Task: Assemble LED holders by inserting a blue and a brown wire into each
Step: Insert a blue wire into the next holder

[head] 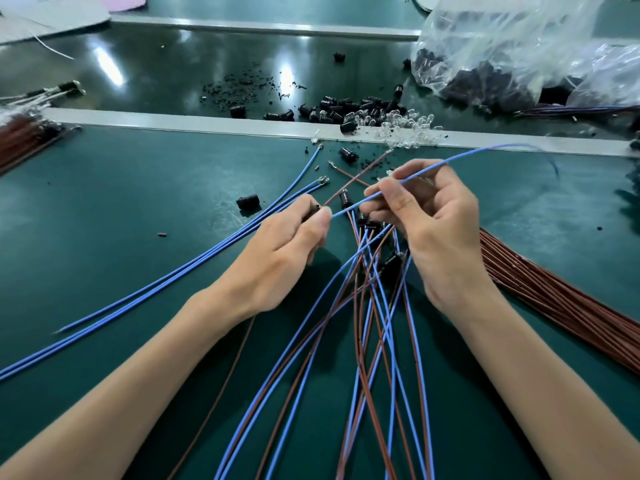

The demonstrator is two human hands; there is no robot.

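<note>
Over counter (pixel 138 202): left hand (pixel 291 244) pinches holder (pixel 313 210), brown wire (pixel 374 166) looks seated. Right hand (pixel 436 220) pinches blue wire (pixel 467 155), aimed at holder. Wired sets (pixel 367 306) piled below; spare holders (pixel 332 110) and brown bundle (pixel 554 299) remain.

Blue wires (pixel 194 268) & brown wires (pixel 554 299) on green mat (pixel 104 202), black holders (pixel 248 201).

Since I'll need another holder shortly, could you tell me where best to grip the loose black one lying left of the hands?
I'd come from above and pinch the loose black holder across its barrel, mid-length. It lies on its side, alone on the green mat, with both flanks free; the blue wires pass clear of it.
</note>
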